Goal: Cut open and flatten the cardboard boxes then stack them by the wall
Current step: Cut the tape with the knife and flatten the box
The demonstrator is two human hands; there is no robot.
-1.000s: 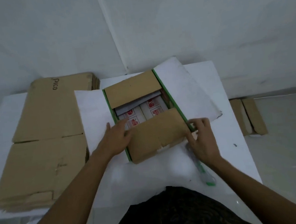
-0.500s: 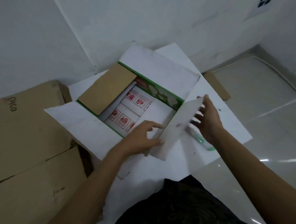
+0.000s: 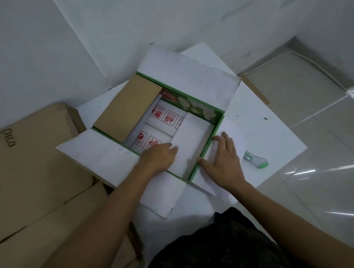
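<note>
The open box point(image 3: 188, 76) stands on the white worktop point(image 3: 270, 142), directly under both hands. The left hand point(image 3: 160, 157) lies inside it, fingers straight and flat on a white inner flap. The right hand point(image 3: 224, 159) lies with flat, open fingers on the outer flap, just beside the green wall. A green cutter point(image 3: 257, 161) lies right of these fingers, and flattened cardboard point(image 3: 24, 170) lies left of the left fingers.

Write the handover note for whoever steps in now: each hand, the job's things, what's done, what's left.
Left hand: open, flat on the white inner flap inside the box.
Right hand: open, pressing the near outer flap.
Cutter: on the table, right of that hand.
Done: top flaps opened; flattened cardboard lies at left.
Left: flatten this box, stack by the wall.
</note>
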